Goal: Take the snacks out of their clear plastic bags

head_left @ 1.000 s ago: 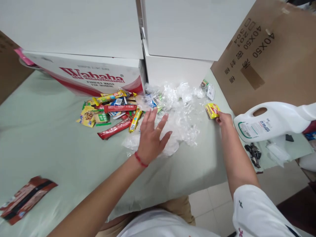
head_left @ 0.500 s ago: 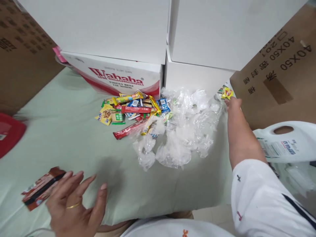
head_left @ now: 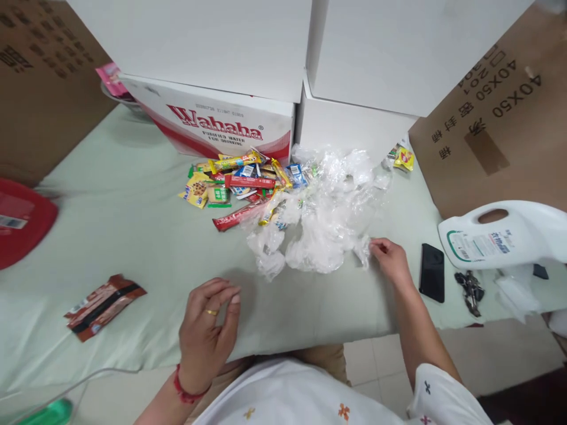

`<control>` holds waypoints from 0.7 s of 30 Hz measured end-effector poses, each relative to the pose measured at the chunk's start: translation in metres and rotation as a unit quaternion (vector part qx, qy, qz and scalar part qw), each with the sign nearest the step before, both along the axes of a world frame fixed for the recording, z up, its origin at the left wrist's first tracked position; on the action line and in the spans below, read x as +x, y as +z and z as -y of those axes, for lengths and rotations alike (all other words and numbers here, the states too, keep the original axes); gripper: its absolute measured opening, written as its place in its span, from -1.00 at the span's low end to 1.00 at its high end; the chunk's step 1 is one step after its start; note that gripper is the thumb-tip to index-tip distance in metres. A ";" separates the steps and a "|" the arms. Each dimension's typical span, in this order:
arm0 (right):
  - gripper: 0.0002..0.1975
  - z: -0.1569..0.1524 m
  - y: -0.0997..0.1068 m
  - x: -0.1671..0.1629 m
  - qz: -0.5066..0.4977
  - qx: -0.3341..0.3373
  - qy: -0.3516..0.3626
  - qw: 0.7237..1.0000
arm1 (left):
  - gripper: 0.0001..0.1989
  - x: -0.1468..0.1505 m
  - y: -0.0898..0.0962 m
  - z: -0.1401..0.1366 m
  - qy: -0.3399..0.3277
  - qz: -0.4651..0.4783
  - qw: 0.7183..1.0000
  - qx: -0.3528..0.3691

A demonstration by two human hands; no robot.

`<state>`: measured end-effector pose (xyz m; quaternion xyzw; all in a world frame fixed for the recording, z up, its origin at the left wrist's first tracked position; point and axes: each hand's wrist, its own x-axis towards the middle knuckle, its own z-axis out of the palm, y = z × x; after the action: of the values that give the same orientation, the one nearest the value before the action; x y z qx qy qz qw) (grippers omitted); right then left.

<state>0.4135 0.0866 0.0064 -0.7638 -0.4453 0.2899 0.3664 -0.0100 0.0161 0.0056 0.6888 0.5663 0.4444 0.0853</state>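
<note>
My left hand (head_left: 208, 321) hovers at the table's near side, fingers loosely bent and the thumb close to the index finger, with nothing visible in it. To its left lies a brown snack wrapper packet (head_left: 104, 307) with a dark stripe. At the right end of a crumpled heap of clear plastic bags (head_left: 323, 236), my right hand (head_left: 390, 260) pinches the edge of a bag. Left of the heap, partly under it, are several small packaged snacks (head_left: 248, 182) in red, yellow, blue and green wrappers. A yellow packet (head_left: 403, 159) rests near the right cardboard wall.
A Wahaha carton (head_left: 221, 130) and white boxes (head_left: 354, 124) stand along the back. Cardboard walls (head_left: 491, 136) flank the table. On the right are a white detergent bottle (head_left: 482, 236), a black phone (head_left: 432, 273) and keys (head_left: 470, 291). A red object (head_left: 22, 224) sits far left.
My right hand has drawn back from the yellow packet to the near right edge of the plastic bags. My left hand has moved right, away from the brown packet, its fingers more bent.
</note>
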 end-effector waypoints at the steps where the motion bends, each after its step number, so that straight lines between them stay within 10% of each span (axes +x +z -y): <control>1: -0.70 0.006 0.005 -0.005 -0.027 0.039 -0.024 0.999 | -0.88 0.004 0.001 0.004 -0.004 0.024 1.000 -0.017; 5: -0.72 0.035 0.035 -0.038 -0.254 0.192 -0.061 0.946 | -0.77 0.027 0.012 0.019 -0.051 0.242 0.938 -0.242; 10: -0.77 0.066 0.038 -0.115 -0.380 0.105 0.105 0.913 | -0.41 0.060 0.025 0.013 -0.150 0.564 0.589 -0.559; 13: -0.78 0.077 0.032 -0.151 -0.394 0.027 0.230 0.890 | -0.32 0.064 0.023 0.006 -0.176 0.613 0.458 -0.619; 15: -0.77 0.082 0.032 -0.162 -0.388 -0.011 0.305 0.870 | -0.36 0.059 0.018 0.005 -0.169 0.617 0.451 -0.623; 21: -0.79 0.082 0.031 -0.156 -0.295 0.019 0.249 0.922 | -0.56 0.025 0.002 0.016 -0.092 0.666 0.587 -0.450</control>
<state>0.2576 0.0050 0.0378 -0.5010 -0.4984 0.5754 0.4118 0.0152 0.0004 0.0075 0.1218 0.4126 0.4571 0.7784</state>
